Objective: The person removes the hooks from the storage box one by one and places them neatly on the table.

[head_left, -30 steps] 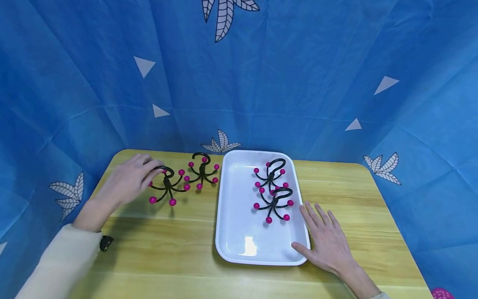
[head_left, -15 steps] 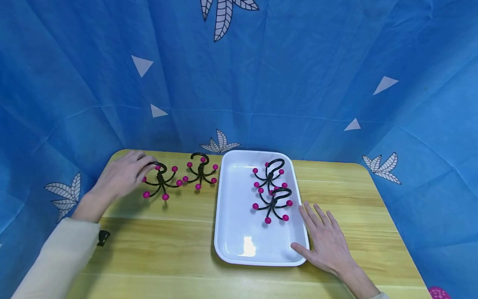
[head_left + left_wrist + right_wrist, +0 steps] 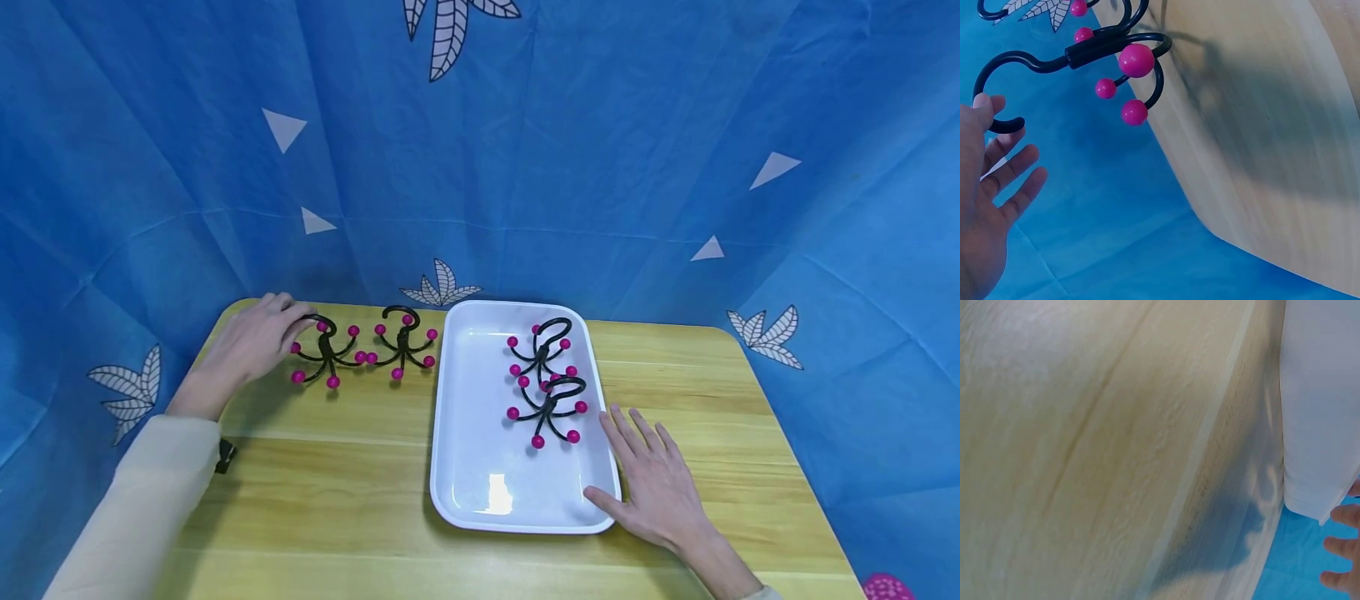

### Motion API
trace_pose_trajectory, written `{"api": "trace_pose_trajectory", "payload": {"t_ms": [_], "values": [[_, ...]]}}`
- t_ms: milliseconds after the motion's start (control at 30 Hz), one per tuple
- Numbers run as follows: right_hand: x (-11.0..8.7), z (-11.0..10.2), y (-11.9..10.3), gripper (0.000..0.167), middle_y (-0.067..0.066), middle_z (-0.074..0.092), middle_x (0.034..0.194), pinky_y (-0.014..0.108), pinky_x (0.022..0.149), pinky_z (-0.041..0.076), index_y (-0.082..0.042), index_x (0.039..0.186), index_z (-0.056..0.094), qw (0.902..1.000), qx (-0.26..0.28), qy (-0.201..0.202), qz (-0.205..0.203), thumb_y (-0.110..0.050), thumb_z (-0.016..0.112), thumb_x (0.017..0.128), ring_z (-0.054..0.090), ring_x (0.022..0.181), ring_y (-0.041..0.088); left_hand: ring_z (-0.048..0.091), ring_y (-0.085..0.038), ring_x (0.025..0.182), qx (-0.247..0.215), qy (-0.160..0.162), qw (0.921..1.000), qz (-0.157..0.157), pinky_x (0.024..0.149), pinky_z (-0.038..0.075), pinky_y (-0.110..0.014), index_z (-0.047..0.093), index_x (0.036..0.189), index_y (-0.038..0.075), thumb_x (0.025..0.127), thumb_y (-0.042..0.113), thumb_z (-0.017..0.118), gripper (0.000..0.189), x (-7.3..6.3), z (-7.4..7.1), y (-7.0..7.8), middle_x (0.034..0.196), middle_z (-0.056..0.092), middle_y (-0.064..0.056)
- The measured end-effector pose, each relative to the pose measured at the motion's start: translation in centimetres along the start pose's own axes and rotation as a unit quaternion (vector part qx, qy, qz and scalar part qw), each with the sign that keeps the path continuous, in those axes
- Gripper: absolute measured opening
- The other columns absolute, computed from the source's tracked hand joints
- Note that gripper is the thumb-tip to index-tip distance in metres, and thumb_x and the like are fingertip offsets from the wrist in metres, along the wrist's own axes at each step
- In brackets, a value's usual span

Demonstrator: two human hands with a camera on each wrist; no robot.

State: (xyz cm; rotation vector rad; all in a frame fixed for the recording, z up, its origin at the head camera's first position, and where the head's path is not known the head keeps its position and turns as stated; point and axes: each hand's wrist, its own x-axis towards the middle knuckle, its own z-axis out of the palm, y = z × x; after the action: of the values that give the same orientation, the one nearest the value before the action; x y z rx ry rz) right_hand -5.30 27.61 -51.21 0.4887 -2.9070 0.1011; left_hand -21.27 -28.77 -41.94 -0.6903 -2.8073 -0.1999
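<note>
My left hand (image 3: 255, 342) pinches the curved hook end of a black multi-arm hanger (image 3: 327, 348) with pink balls on its arm tips. In the left wrist view, thumb and forefinger hold the hook of this hanger (image 3: 1092, 51) while the other fingers stay loose. A second such hanger (image 3: 403, 340) stands just to its right, the nearest balls of the two side by side. Two more hangers, one farther back (image 3: 543, 355) and one nearer (image 3: 550, 407), stand in the white tray (image 3: 472, 467). My right hand (image 3: 660, 483) lies spread at the tray's right rim, its fingers straight.
The wooden table (image 3: 337, 500) carries everything, and its back edge runs close behind the hangers. A blue patterned curtain (image 3: 600, 150) surrounds the table at the back and sides. A small black object (image 3: 225, 456) shows beside the left sleeve.
My left hand has shifted the hanger slightly left and toward the table's back edge, bringing it level beside the second hanger. The right hand and tray stay put.
</note>
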Motion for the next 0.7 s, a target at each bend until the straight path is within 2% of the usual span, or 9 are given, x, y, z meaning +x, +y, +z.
{"api": "trace_pose_trajectory", "payload": {"t_ms": [200, 500, 700], "values": [[0.0, 0.0, 0.0, 0.105, 0.015, 0.043, 0.167, 0.066, 0.122, 0.033, -0.014, 0.163, 0.041, 1.0000, 0.001, -0.002, 0.001, -0.075, 0.070, 0.081, 0.041, 0.152, 0.044, 0.053, -0.031, 0.089, 0.004, -0.030, 0.9992, -0.025, 0.069, 0.049, -0.045, 0.068, 0.127, 0.006, 0.110, 0.020, 0.056, 0.025, 0.5, 0.3, -0.5, 0.105, 0.064, -0.016], [0.1, 0.0, 0.0, 0.106, 0.015, 0.042, 0.168, 0.067, 0.123, 0.031, -0.015, 0.163, 0.040, 1.0000, 0.002, -0.006, 0.004, -0.077, 0.068, 0.082, 0.040, 0.153, 0.044, 0.053, -0.032, 0.092, -0.003, -0.046, 0.9975, -0.054, 0.074, 0.049, -0.047, 0.067, 0.129, 0.008, 0.112, 0.022, 0.052, 0.026, 0.9, 0.8, -1.3, 0.106, 0.063, -0.016], [0.1, 0.0, 0.0, 0.107, 0.015, 0.042, 0.168, 0.067, 0.123, 0.031, -0.015, 0.163, 0.040, 0.9999, 0.003, -0.008, 0.006, -0.077, 0.069, 0.082, 0.040, 0.153, 0.044, 0.053, -0.031, 0.090, -0.008, -0.045, 0.9970, -0.062, 0.071, 0.048, -0.046, 0.067, 0.126, 0.010, 0.112, 0.023, 0.052, 0.024, 1.2, 1.1, -1.7, 0.103, 0.062, -0.015]]}}
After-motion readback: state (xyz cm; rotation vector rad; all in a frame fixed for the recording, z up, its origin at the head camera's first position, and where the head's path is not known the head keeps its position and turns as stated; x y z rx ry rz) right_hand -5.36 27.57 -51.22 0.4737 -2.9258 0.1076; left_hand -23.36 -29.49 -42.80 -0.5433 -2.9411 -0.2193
